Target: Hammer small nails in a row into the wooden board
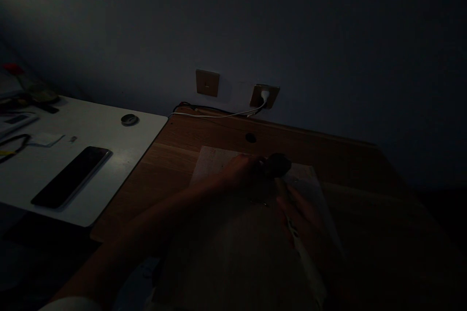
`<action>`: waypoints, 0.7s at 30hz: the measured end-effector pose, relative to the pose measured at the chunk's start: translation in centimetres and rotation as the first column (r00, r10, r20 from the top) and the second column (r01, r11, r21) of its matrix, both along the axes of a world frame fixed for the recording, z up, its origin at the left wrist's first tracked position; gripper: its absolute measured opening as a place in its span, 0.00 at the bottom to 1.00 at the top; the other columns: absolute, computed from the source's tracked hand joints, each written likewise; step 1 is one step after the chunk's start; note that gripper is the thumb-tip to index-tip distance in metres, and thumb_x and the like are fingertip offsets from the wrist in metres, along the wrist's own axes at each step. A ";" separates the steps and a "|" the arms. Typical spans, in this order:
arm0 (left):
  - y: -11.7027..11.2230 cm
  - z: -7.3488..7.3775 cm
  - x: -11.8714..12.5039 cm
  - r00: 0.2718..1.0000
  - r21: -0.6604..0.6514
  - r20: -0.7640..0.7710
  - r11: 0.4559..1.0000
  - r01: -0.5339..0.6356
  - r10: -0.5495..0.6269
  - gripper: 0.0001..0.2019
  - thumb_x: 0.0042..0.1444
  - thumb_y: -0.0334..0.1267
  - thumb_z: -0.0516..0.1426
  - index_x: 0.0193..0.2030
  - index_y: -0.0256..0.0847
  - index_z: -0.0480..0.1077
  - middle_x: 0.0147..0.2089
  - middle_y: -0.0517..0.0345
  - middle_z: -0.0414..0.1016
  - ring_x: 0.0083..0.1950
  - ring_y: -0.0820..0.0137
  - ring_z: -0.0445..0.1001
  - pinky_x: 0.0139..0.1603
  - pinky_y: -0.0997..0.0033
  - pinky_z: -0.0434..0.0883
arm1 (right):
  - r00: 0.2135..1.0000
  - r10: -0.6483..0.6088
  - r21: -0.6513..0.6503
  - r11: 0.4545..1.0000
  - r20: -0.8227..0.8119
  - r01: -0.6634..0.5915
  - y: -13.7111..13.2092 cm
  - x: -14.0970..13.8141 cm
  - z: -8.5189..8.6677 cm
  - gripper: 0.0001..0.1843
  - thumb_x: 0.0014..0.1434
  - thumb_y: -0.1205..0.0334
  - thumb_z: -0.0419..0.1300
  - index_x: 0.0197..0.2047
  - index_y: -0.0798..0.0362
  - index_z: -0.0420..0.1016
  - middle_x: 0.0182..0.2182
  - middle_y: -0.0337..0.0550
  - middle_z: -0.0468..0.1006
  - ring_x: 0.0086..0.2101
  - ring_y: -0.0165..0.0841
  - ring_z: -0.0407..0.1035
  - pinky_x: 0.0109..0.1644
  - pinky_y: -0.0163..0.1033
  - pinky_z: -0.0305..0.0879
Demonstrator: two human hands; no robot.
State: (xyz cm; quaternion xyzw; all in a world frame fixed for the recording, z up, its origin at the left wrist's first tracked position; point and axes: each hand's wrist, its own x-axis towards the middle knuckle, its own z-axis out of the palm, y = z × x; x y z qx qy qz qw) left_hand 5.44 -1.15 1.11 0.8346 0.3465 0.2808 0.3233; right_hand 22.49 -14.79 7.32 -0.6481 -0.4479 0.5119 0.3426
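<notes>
The picture is very dark. My left hand [243,171] reaches across a pale board [211,160] on the wooden desk [171,155], and its fingers are closed against a dark rounded object [279,164]. My right hand [302,214] lies just below and to the right of that object. It is closed around a long pale tool [292,226] that runs from the dark object back towards me. What the tool is stays too dim to tell.
To the left stands a white table [120,146] with a black phone [71,176], a small round lid [129,119] and clutter at its far end. The wall behind carries a switch [207,82] and a socket with a white plug [264,95] and cable. The desk has a cable hole [250,137].
</notes>
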 end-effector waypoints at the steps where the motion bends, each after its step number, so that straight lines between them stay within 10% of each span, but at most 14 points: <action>1: 0.0 0.0 0.0 1.000 -0.003 -0.007 1.000 -0.002 0.002 0.21 0.57 0.31 0.62 0.58 0.39 0.72 0.49 0.50 0.83 0.47 0.64 0.81 0.47 0.69 0.74 | 1.000 0.007 0.002 1.000 -0.007 -0.007 0.1 0.0 -0.1 0.35 0.59 0.38 0.62 0.61 0.53 0.69 0.20 0.28 0.65 0.17 0.26 0.58 0.18 0.32 0.54; 21: 0.4 1.1 -0.8 0.999 -0.042 -0.007 0.998 0.042 -0.043 0.16 0.56 0.30 0.61 0.52 0.36 0.72 0.46 0.51 0.80 0.44 0.66 0.78 0.44 0.70 0.72 | 0.999 -0.045 -0.028 0.999 -0.020 0.045 -1.0 -0.3 0.3 0.35 0.57 0.34 0.62 0.57 0.51 0.71 0.18 0.29 0.66 0.16 0.27 0.58 0.18 0.32 0.54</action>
